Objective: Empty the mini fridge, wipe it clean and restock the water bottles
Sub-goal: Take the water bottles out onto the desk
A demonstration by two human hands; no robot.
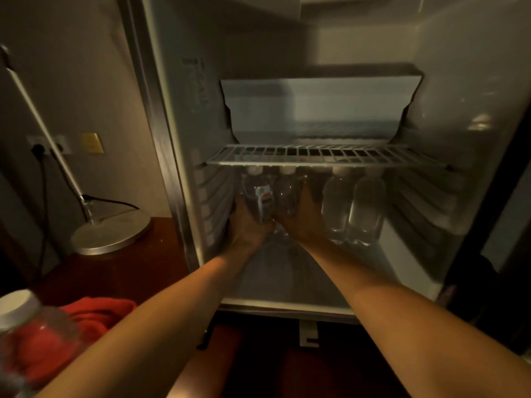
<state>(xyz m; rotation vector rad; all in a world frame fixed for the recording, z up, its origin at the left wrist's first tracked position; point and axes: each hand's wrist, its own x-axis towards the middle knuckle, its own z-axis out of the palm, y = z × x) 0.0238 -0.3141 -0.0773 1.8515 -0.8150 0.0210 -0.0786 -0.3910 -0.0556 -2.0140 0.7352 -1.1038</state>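
both arms reach deep into the open mini fridge [459,81], which fills the centre and right of the frame. the left hand [247,225] wraps its grip round a labelled water bottle [263,196] at the lower left of the fridge's inside, fingers curled against the bottle's left flank. the right hand [301,219] has its grip curled on a clear bottle [287,193] just beside the first, the two bottles touching or nearly so, both upright under the wire shelf [324,155]. to the right of the hands two more clear bottles [353,208] stand side by side, close together, well back on the fridge floor. white caps show just under the shelf's front edge. above the shelf sits the pale freezer box [316,110], its flap hanging open. over at the lower left of the frame, a blurred bottle with a white cap [20,308] looms close to the camera, and a red cloth [94,314] lies behind it on the dark wooden bench [120,271]. further up the left side, a lamp's round metal base [112,234] rests on that bench, its cable running to a wall socket [38,149].
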